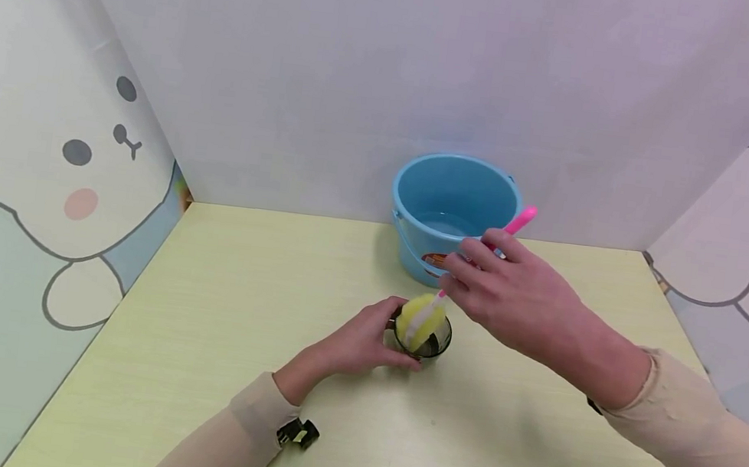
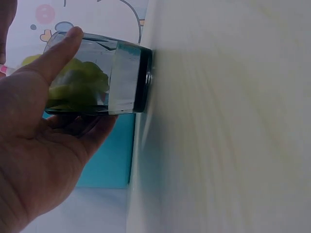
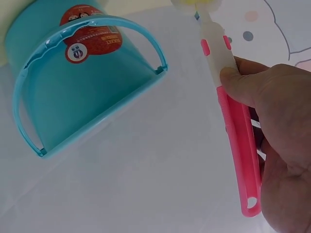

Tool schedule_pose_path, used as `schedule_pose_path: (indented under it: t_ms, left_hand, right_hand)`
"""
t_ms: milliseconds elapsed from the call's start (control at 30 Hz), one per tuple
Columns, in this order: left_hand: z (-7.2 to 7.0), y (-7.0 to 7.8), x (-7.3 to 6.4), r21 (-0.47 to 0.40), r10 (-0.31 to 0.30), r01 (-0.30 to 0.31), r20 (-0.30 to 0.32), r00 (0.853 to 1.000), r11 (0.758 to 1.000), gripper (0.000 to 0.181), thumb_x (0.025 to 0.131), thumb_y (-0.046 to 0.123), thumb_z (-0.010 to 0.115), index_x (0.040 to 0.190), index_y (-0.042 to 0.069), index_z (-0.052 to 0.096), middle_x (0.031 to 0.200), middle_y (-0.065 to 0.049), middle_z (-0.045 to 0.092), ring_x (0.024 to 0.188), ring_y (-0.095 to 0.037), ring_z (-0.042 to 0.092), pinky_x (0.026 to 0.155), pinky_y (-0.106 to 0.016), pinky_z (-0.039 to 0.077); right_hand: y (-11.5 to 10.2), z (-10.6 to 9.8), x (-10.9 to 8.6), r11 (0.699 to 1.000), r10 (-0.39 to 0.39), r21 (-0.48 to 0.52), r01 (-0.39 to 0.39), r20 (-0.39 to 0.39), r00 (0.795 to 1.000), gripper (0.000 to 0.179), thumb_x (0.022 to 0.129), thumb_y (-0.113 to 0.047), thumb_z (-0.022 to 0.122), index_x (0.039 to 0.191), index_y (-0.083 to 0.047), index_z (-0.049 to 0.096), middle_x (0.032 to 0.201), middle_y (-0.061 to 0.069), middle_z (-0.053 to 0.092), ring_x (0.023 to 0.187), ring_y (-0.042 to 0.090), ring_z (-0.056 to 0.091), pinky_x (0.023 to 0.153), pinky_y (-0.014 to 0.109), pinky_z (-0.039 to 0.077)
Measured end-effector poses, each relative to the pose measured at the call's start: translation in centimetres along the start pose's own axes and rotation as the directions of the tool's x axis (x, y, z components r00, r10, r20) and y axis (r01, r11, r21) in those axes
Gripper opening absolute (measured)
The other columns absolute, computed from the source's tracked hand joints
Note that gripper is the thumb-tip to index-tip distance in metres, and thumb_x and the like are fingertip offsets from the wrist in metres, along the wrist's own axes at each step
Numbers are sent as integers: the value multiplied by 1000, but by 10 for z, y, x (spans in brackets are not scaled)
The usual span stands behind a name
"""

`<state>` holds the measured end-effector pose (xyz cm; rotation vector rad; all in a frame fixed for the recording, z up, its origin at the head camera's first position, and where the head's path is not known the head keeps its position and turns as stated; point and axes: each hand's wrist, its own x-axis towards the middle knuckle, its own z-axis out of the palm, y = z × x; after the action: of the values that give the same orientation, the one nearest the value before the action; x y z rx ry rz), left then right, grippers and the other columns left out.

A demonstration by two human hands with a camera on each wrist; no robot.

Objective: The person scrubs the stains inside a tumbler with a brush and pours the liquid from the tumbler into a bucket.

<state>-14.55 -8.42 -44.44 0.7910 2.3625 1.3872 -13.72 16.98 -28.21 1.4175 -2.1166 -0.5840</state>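
Observation:
A dark-tinted see-through glass cup (image 1: 434, 346) stands on the table, gripped around its side by my left hand (image 1: 373, 337). In the left wrist view the thumb lies along the near wall of the cup (image 2: 127, 77), and the other fingers reach behind it. My right hand (image 1: 516, 292) holds a cup brush by its pink handle (image 3: 240, 141), thumb pressed on the pale upper part. The brush's yellow sponge head (image 1: 421, 322) sits inside the cup's mouth; through the tinted wall it appears in the upper part of the cup.
A light blue bucket (image 1: 407, 249) with its handle lowered stands behind the cup, near the back wall. Some liquid seems to lie in its bottom. The pale yellow table (image 1: 259, 274) meets walls with cartoon prints at left and right.

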Motion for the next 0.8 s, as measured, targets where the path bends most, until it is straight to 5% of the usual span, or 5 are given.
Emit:
schedule_pose_path:
  t_ms: [433,800]
  left_hand:
    - [0,2,-1,12,-8,8,1,1000,1000,87,81,30,96,150,12,47,141,1,60,131,-15,59,111,-29,49]
    - [-1,3,-1,18,-5,5,7,1000,1000,87,81,31,96,151,13,46,144,2,59,133,-14,58,112,-31,48]
  right_hand:
    - [6,-8,-1,995,4,-97,1,52,999,74,60,-25,107,122,-3,74,112,18,63,105,34,52,92,46,46]
    - [13,-19,-5,999,-3,-48,7,87,996,73,59,-25,107,122,-5,74,114,16,63,107,35,51,96,48,45]
